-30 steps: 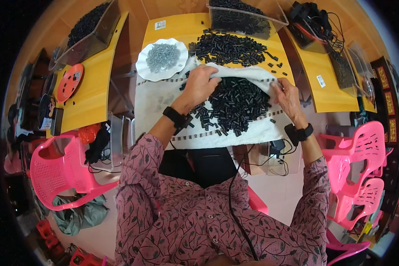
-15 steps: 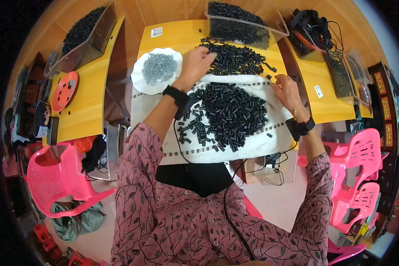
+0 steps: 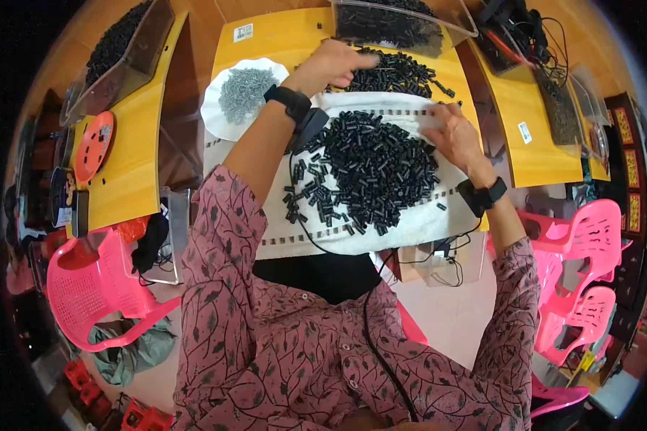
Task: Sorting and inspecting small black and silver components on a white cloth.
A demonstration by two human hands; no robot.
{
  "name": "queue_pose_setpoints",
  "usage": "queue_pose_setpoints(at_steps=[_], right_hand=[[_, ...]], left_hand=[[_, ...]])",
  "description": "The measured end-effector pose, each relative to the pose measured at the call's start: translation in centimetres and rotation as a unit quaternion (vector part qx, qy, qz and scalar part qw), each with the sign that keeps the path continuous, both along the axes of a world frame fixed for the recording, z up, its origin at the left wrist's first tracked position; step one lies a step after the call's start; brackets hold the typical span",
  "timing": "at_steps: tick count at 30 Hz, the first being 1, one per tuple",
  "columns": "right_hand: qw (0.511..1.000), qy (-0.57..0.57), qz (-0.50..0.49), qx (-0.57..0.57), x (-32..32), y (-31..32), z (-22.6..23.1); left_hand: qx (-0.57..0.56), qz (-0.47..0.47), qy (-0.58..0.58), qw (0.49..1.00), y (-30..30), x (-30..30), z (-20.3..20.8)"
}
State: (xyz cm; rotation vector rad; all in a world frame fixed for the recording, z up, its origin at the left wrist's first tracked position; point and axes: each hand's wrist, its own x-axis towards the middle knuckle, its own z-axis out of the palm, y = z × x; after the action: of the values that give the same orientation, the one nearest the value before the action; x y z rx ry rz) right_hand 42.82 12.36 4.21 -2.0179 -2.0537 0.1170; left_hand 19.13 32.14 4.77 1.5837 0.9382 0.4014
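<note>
My left hand (image 3: pixel 332 66) reaches over the far pile of small black cylindrical parts (image 3: pixel 402 75), index finger stretched out and thumb apart, with nothing visible in it. Its fingertips are slightly blurred. At the right edge of the near pile of black parts (image 3: pixel 381 169) is my right hand (image 3: pixel 456 138), fingers bent and smeared by motion; whether it holds a part is not clear. The near pile lies on a white towel (image 3: pixel 266 244) with dashed stripes. Left of my left forearm, a white scalloped plate (image 3: pixel 212 118) carries many small grey metal screw-like pieces (image 3: pixel 244 93).
A clear plastic bin (image 3: pixel 453 36) of black parts stands at the back of the yellow table (image 3: pixel 266 42). Side tables hold another bin (image 3: pixel 140 65), an orange plate (image 3: pixel 93 147) and cables (image 3: pixel 553 54). Pink chairs (image 3: pixel 108 287) flank me. A black cable (image 3: pixel 370 337) runs down my shirt.
My left hand has moved right and farther over the far pile, its index finger now stretched out. My right hand has come inward toward the near pile. The whole view has shifted slightly.
</note>
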Motion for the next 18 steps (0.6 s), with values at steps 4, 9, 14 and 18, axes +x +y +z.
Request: queue_pose_setpoints(at_steps=[4, 9, 14, 18], right_hand=[[0.999, 0.013, -0.05, 0.003, 0.0, 0.9, -0.1], [0.998, 0.059, -0.01, -0.03, 0.6, 1.4, 0.6], [0.996, 0.076, -0.032, 0.041, 0.3, 0.1, 1.3], [0.988, 0.106, -0.075, 0.086, -0.5, -1.2, 1.0]], left_hand=[[0.189, -0.123, 0.044, 0.973, -0.8, -0.6, -2.1], [0.361, -0.196, 0.154, 0.899, -1.8, -1.3, -0.8], [0.192, -0.133, 0.07, 0.97, -3.3, -2.4, 1.7], [0.142, -0.155, 0.002, 0.978, -4.7, -3.4, 3.0]])
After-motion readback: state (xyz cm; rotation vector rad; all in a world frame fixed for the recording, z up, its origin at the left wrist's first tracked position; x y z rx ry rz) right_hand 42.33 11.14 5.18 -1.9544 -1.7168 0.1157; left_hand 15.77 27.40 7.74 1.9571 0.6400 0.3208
